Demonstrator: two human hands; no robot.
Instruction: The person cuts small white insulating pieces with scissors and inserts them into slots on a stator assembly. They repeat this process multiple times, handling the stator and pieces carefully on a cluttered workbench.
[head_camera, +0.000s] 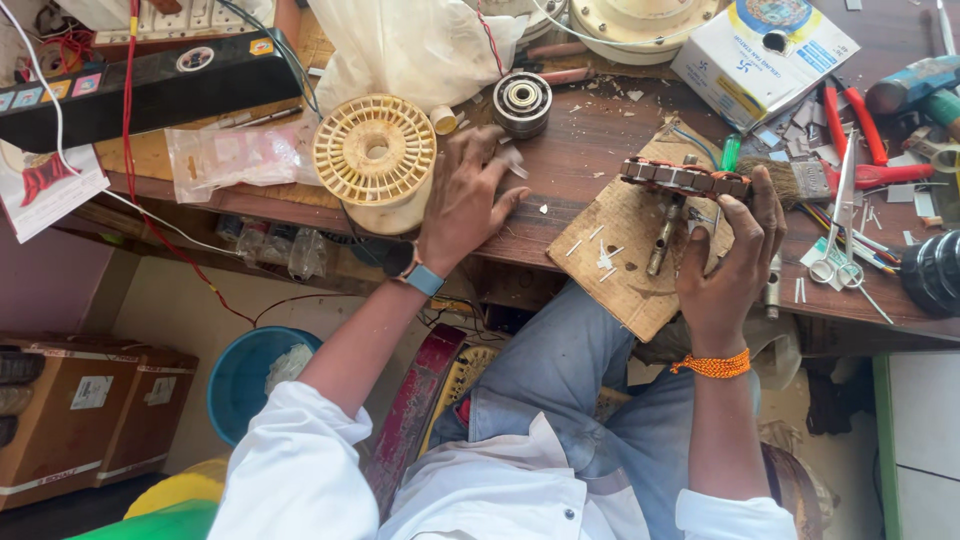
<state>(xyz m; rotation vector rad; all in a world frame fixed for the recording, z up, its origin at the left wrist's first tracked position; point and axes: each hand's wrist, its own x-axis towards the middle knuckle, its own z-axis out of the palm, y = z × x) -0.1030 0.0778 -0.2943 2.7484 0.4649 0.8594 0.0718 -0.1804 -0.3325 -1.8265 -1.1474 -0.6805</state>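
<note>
Rotor (685, 179), a ring of copper-wound slots on a steel shaft, stands on a cardboard sheet (625, 255) at the worktop (590, 140) edge; cardboard likely spares the wood. Right hand (730, 260) grips its rim from below, steadying it. Left hand (465, 200) rests spread beside a cream plastic spool (375, 150), fingertips at small white slips (515, 160). A bearing (522, 103) lies just beyond.
</note>
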